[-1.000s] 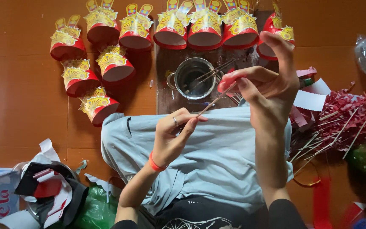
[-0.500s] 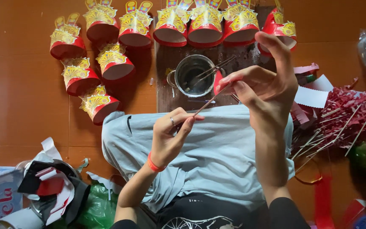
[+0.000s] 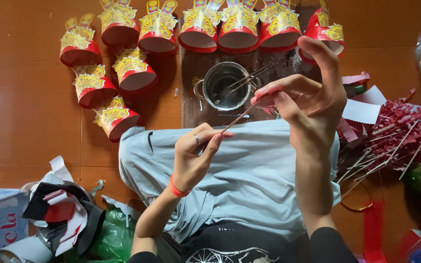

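Observation:
My left hand [image 3: 198,153] pinches the lower end of a thin wooden stick [image 3: 242,116] between thumb and fingers. A red band sits on that wrist. My right hand [image 3: 308,100] holds the stick's upper end, where red paper [image 3: 269,93] is wrapped around it, with the index finger raised. Both hands hover above a grey cloth [image 3: 249,180] spread over my lap. Just beyond them stands a small metal pot [image 3: 224,85] with sticks resting in it.
Several red and gold paper crowns [image 3: 123,73] lie in rows on the orange floor. A pile of red fringed sticks [image 3: 400,134] lies at right, with white paper strips [image 3: 364,109]. Paper scraps and a green bag [image 3: 108,234] sit at lower left.
My right hand has shifted slightly left and lower along the stick's end. The left hand keeps its pinch and has barely moved.

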